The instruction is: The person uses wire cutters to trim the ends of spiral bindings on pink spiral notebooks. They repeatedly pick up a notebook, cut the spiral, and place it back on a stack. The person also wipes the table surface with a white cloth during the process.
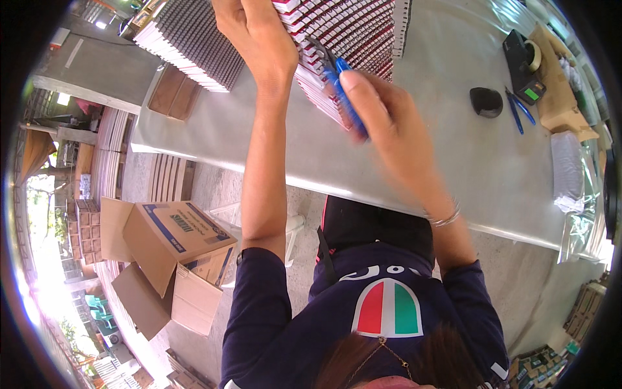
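A tall stack of wire-bound notebooks (350,32) with red-and-white edges stands at the far side of the table. My left hand (262,42) is against the stack's left side; its fingers run past the upper picture edge and are mostly hidden. My right hand (389,110), blurred by motion, grips blue-handled cutting pliers (350,97). The dark jaws of the pliers are at the wire bindings on the near left part of the stack.
Another notebook stack (194,42) stands to the left on the grey table (453,162). At right lie a black mouse-like object (486,102), second blue pliers (518,110), a tape dispenser (523,68) and a cardboard box (557,97). An open carton (175,240) is on the floor.
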The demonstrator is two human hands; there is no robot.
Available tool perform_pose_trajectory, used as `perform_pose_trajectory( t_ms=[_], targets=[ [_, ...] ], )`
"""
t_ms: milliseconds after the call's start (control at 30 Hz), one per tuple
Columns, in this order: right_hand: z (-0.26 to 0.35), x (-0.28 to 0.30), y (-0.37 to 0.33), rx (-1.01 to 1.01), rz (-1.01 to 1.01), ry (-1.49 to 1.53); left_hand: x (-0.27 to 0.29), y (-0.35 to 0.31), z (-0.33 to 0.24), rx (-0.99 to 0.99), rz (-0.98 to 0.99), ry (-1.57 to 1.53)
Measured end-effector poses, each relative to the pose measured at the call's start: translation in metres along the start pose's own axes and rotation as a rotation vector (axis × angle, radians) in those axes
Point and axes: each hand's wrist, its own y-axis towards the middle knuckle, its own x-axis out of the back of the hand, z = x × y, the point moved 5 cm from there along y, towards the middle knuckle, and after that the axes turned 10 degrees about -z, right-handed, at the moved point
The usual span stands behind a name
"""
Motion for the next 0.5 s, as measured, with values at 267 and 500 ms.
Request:
perform_pose_trajectory(
  t_ms=[267, 500],
  targets=[
    [0.0006, 0.0024, -0.0056, 0.001, -0.057, 0.008, -0.0012, -0.0009, -0.0001, -0.006, 0.004, 0.002],
    [0.0041, -0.0047, -0.0043, 0.178, -0.161, -0.212, 0.0006, -0.0019, 0.0008, 0.000, -0.003, 0.000]
  ],
)
